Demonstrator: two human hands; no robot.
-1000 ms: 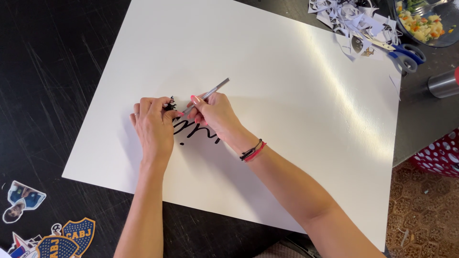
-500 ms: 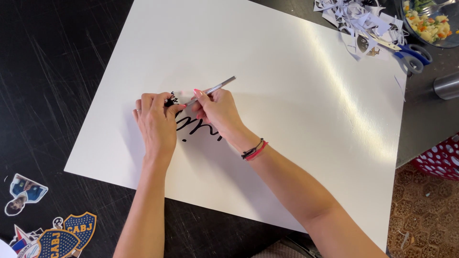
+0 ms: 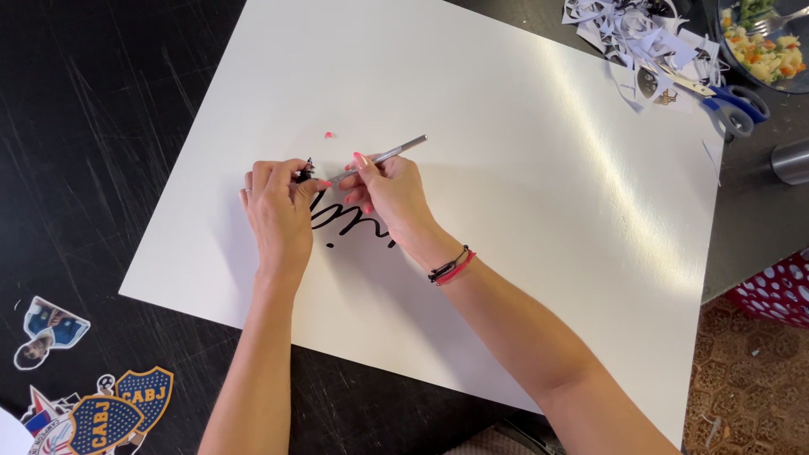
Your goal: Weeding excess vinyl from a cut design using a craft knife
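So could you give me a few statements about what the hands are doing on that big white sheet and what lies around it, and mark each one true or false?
1. The right hand holds a thin silver tool over the large white poster board. True.
2. The left hand rests on the dark table, away from the board. False: it lies on the board, fingertips at a small black piece beside the black cursive lettering.
3. The blue-handled scissors lie at the board's upper right, by white paper scraps. True.
4. The right wrist is bare. False: it wears black and pink bracelets.
5. The blue and yellow shield-shaped stickers lie on the table at lower left. True.
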